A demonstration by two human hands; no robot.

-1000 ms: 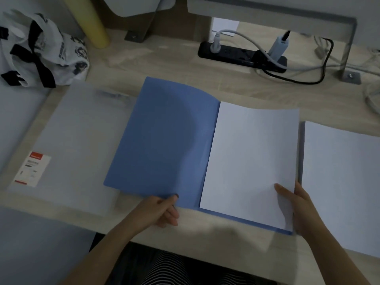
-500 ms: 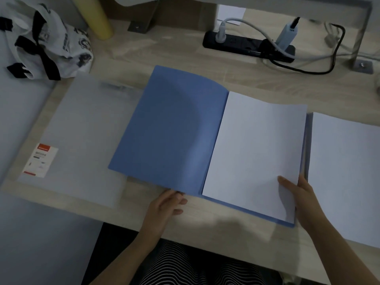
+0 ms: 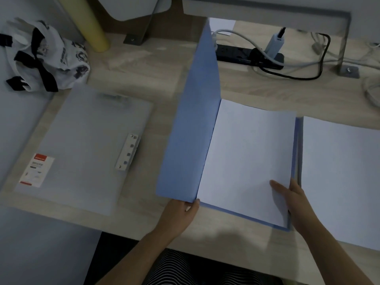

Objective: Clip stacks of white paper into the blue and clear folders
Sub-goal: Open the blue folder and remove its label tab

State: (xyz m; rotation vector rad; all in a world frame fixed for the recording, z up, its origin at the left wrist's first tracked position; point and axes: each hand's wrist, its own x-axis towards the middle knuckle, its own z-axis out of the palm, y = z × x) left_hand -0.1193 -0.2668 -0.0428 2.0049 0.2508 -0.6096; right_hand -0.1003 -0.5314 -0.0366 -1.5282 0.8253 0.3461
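Left hand [image 3: 179,212] pinches upright blue plastic folder cover [image 3: 193,130], desk-front corner; white paper stack [image 3: 246,157] lies rightward, right hand [image 3: 294,200] gripping it.

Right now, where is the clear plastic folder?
Head view: the clear plastic folder lies flat at left on the wooden desk, beside the raised blue folder cover.

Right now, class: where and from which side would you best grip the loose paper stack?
Probably by the near edge of the paper stack, from the front: it lies flat, its left edge lies close beside the blue folder, and the near edge lies bare.
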